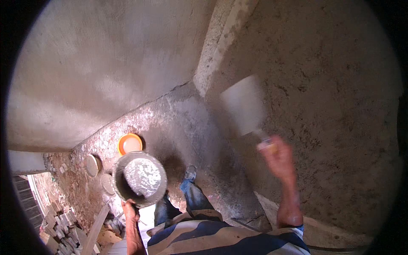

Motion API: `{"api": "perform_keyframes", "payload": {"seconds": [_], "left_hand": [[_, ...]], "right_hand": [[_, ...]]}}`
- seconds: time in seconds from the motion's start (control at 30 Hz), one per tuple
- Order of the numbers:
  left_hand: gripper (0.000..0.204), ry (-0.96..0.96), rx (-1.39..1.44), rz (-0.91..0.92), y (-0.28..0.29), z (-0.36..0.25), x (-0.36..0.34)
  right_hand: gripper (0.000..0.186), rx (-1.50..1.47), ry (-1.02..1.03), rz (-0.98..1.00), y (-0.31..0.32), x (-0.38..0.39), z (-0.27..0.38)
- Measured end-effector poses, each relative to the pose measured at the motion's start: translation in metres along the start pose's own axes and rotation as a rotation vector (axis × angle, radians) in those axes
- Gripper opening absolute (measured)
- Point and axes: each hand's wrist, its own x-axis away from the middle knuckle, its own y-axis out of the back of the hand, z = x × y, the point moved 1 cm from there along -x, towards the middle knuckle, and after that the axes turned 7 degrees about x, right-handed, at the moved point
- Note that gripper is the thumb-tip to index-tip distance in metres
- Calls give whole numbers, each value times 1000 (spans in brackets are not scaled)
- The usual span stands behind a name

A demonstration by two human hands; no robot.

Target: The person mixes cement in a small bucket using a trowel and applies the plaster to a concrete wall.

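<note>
A: Right hand (278,158)?

B: Raised, fist closed round the handle of a broad flat plastering blade (244,104). Blade stands above the hand, face toward the rough grey wall (340,106). Blurred; cannot tell if it touches the plaster.

A: Left hand (130,209)?

B: Low, fingers closed on the near rim of a round dark pan (139,178). Pan sits just above the hand, held roughly level. Pale wet mix fills part of it.

A: Surroundings of the left hand?

B: Beyond the pan, an orange bowl (130,143) on the floor, close to the foot of the smooth plastered wall (97,68). Further to the left of the pan, two round pale discs (92,165), also on the floor. Below and left of the hand, a heap of paving blocks (57,225) and a wooden plank (95,229).

A: Between the hands?

B: The person's jeans-clad leg and shoe (190,173), striped shirt (225,238) at the lower edge. Hands well apart.
</note>
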Motion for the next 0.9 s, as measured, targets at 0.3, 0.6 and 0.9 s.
{"api": "perform_keyframes", "payload": {"seconds": [0.3,0.6,0.9], "left_hand": [[35,19,-136,342,-147,1,15],[36,135,-50,443,-112,-56,-21],[55,2,-126,99,12,-75,-81]], "right_hand": [[24,721,575,546,-267,14,21],[42,355,194,702,-251,88,74],[36,-311,301,836,-283,65,140]]}}
